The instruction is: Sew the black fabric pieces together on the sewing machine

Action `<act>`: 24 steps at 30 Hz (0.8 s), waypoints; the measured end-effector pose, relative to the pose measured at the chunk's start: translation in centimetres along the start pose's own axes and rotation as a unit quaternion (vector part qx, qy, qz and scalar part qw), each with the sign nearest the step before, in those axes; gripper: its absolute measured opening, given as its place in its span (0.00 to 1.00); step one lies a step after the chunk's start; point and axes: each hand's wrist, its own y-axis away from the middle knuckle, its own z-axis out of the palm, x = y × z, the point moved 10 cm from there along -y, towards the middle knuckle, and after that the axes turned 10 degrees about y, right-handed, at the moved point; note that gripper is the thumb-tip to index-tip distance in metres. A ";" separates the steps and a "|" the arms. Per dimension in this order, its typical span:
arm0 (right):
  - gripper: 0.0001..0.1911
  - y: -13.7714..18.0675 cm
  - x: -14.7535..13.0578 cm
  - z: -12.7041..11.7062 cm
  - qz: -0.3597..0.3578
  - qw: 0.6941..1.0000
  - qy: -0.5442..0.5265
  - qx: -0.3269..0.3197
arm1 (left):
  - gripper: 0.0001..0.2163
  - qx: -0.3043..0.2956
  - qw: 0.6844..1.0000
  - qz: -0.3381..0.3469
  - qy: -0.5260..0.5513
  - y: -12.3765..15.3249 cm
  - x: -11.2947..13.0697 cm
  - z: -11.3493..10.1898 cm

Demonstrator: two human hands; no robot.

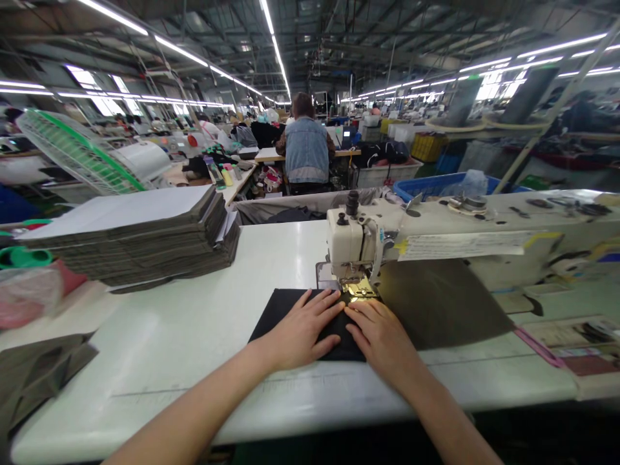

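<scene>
A dark fabric piece (276, 313) lies on the white sewing table, its far right part under the needle area of a sewing machine (346, 239). My left hand (307, 329) rests flat on it with the fingers spread toward the presser foot. Close beside, my right hand (380, 332) lies on the fabric's right edge, fingers stretched out and tips near the lit metal plate (358, 289). The two hands' fingertips almost meet. A larger olive-brown fabric panel (440, 307) spreads under the machine arm to the right. The needle itself is hidden.
A tall stack of cut fabric (159, 248) with a white sheet on top stands at the left. Folded brown fabric (43, 371) lies at the near left edge. Behind are a green fan (82, 152), a blue crate (421, 188) and a seated person (306, 145).
</scene>
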 end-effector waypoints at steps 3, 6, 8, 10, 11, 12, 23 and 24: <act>0.15 0.1 0.0 0.1 0.004 1.000 0.003 0.000 | 0.29 0.013 1.000 0.010 0.001 -0.1 0.1 -0.1; 0.15 0.2 0.0 -0.1 0.002 1.000 0.004 0.002 | 0.29 0.018 1.000 0.013 0.000 0.0 0.1 -0.1; 0.15 0.1 0.0 -0.1 0.001 1.000 0.004 0.002 | 0.29 0.018 1.000 0.014 0.000 0.0 0.0 0.0; 0.16 0.0 0.0 -0.1 0.002 1.000 0.004 0.001 | 0.29 0.023 1.000 0.019 0.002 0.0 0.0 -0.1; 0.16 -0.1 0.0 -0.1 0.002 1.000 0.003 -0.001 | 0.28 0.027 0.999 0.022 0.003 -0.1 -0.1 -0.2; 0.16 -0.2 0.1 -0.1 0.003 1.000 0.001 -0.003 | 0.28 0.030 0.999 0.025 0.004 -0.2 -0.1 -0.4; 0.12 3.6 -1.5 -3.1 -0.043 0.997 -0.056 0.012 | 0.19 -0.002 0.986 0.164 -0.019 2.6 5.3 0.8; 0.12 3.9 -1.6 -3.1 -0.047 0.998 -0.049 0.015 | 0.19 0.004 0.985 0.171 -0.018 2.9 5.5 0.8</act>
